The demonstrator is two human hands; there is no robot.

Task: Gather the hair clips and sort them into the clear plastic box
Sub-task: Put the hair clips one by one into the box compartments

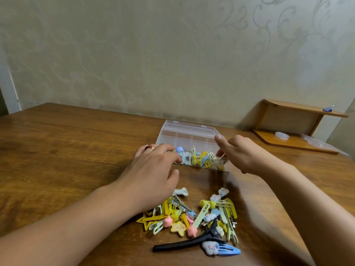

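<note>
Near the table's [57,150] far edge, both hands (left [151,169], right [244,154]) grasp the box [188,135] ends; clips [192,217] lie nearer.

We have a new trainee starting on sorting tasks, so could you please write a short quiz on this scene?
1. True or false: the clear plastic box has its lid open.
2. Where does the black clip lie: A) in the box, B) at the near edge of the loose pile, C) on the shelf?
3. Which hand wears a red ring?

Key: 1 true. 2 B. 3 the left hand; the right hand shows none.
</note>
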